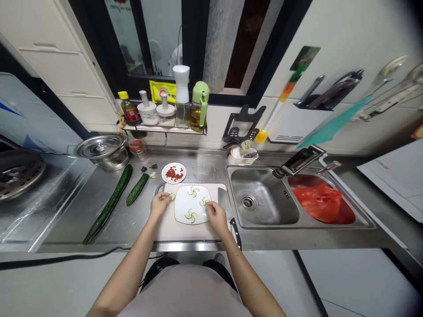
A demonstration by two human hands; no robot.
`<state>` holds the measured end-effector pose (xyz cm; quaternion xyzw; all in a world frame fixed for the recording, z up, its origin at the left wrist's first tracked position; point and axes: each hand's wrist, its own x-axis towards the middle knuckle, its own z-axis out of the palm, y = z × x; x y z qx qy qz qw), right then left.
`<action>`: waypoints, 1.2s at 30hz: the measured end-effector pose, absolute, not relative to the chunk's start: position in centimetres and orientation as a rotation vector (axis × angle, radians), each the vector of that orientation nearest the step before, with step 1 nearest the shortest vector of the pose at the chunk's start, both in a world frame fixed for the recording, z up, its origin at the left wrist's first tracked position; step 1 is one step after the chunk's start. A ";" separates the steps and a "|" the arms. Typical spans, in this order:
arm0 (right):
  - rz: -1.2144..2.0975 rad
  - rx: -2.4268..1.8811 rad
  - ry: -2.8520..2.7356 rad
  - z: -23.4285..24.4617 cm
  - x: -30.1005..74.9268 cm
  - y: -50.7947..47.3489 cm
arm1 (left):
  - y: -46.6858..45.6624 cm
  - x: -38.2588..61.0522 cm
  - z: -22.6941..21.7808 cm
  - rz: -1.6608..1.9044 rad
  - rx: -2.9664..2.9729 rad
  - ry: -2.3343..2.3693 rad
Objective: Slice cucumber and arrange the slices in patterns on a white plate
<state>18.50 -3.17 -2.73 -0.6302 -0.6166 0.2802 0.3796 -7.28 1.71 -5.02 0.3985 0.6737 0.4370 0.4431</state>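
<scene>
A white square plate (183, 211) lies on the cutting board (165, 231), with thin cucumber slices (191, 215) set in small pinwheels on it. My left hand (160, 203), left of the plate, pinches a few cucumber slices (171, 195) between its fingertips. At the plate's right edge, the fingers of my right hand (217, 215) are pinched at a cucumber slice (204, 201) in the right-hand pinwheel. A knife (225, 200) lies on the right of the board, its black handle partly past my right wrist. Behind the plate, a small round dish (163, 174) holds chopped red bits.
Left of the board lie a long cucumber (109, 210) and a cut cucumber (137, 189), with trimmings behind. A lidded steel pot (114, 154) stands at the back left. A double sink (264, 193) is on the right, with a red plastic bag (317, 202) in its right basin.
</scene>
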 end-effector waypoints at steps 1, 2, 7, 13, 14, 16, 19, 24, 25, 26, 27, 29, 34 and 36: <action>0.720 -1.592 -1.584 -2.4 18.1 -2.9 | 1.5 -7.1 -4.7 1.133 0.941 1.602; 0.729 -1.571 -1.597 -1.9 17.7 -2.6 | 1.3 -6.9 -4.2 1.151 0.917 1.543; 0.783 -1.477 -1.703 0.7 15.0 -1.0 | 0.3 -5.6 -1.4 1.086 0.931 1.341; 0.845 -1.321 -1.893 2.8 12.4 0.0 | -0.3 -4.8 0.7 1.105 1.118 1.261; 0.846 -1.307 -1.918 2.9 12.3 0.0 | -0.3 -4.7 0.9 1.108 1.142 1.255; 0.844 -1.293 -1.957 3.1 12.1 0.0 | -0.4 -4.7 1.0 1.106 1.168 1.247; 0.821 -1.291 -1.985 3.0 12.1 0.0 | -0.6 -4.7 0.9 1.123 1.142 1.274; 0.744 -1.280 -2.023 2.8 12.3 -0.1 | -0.8 -5.0 0.8 1.053 0.974 1.364; 0.730 -1.273 -2.036 2.8 12.3 -0.2 | -0.8 -5.0 0.8 1.006 0.941 1.370; 0.715 -1.267 -2.051 2.8 12.4 -0.2 | -0.8 -5.0 0.9 0.961 0.906 1.375; 0.701 -1.261 -2.067 2.8 12.4 -0.2 | -0.8 -5.1 0.9 0.921 0.873 1.373; 0.677 -1.250 -2.100 2.7 12.4 -0.2 | -0.7 -5.1 0.8 0.874 0.819 1.365; 0.659 -1.227 -2.160 2.6 12.5 -0.1 | -0.6 -4.9 0.6 0.894 0.789 1.329; 0.659 -1.223 -2.177 2.6 12.6 -0.1 | -0.6 -4.9 0.6 0.905 0.781 1.330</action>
